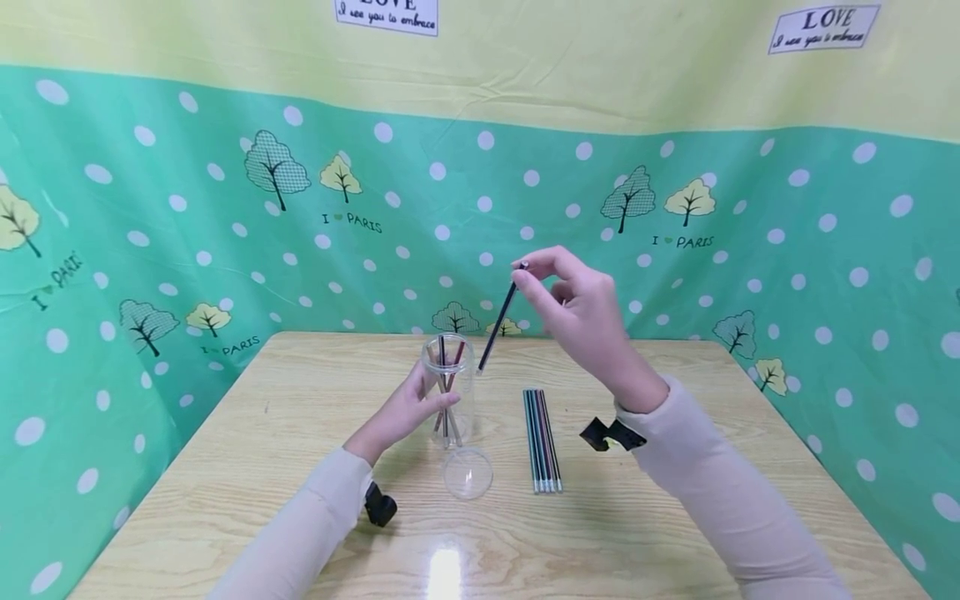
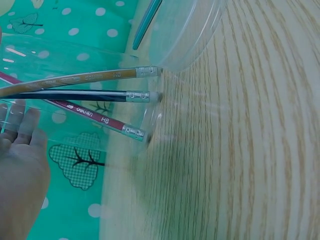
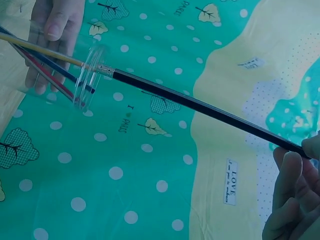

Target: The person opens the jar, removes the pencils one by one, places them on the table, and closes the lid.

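Observation:
My left hand (image 1: 405,410) holds a clear jar (image 1: 467,393) upright on the table, thumb across its front and fingers behind it. Inside lean three pencils, eraser ends down: a yellow-brown pencil (image 2: 90,78), a dark blue pencil (image 2: 85,95) and a dark red pencil (image 2: 95,115). Above and right of the jar, my right hand (image 1: 581,317) pinches a black pencil (image 3: 210,111) near its upper end between thumb and fingertips. The black pencil slants down to the left, its metal eraser end close to the jar's open mouth and overlapping the rim in the right wrist view.
A round clear lid (image 1: 468,473) lies in front of the jar. To its right, several pencils (image 1: 542,442) lie side by side on the wooden table (image 1: 300,517). A green and yellow patterned cloth (image 1: 450,200) hangs behind the table and along its sides.

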### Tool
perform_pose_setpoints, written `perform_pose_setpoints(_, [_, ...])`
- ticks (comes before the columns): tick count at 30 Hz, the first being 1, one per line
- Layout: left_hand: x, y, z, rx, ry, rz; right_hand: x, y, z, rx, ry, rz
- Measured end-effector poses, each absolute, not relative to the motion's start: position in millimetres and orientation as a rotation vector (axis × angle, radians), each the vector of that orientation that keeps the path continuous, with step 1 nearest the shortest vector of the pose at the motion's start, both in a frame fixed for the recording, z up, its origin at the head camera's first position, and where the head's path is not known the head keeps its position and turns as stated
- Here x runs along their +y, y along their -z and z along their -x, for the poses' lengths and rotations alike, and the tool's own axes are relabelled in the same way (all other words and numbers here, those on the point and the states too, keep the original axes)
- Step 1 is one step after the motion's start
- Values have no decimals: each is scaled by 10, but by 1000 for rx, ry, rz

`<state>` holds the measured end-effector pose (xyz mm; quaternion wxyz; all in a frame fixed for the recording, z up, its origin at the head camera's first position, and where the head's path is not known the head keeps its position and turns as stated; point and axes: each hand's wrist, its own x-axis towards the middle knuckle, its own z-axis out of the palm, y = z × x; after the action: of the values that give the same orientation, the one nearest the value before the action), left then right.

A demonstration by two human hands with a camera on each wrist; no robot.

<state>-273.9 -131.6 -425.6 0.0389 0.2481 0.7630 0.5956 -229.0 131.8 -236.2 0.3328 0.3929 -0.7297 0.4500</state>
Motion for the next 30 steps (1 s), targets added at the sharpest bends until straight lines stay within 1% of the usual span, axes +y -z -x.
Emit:
perform_pose_setpoints(8, [-1313,4261,2740,2350,-1831,-779,1410,2390,2334,-1954,-1185,-982])
perform_pose_setpoints(14, [-1314,4264,2729,2362,-1837,-720,1496,2448,2390,-2055,-1179,-893])
perform_pose_setpoints(22, [-1333,4294,2733,2337,-1851,-724,1594,2594,2496,-2226,-1181,-757])
perform_pose_setpoints(30, [-1337,4299,2753,2320,-1861,-763,1698,2760,2660,-2362,-1193,-687])
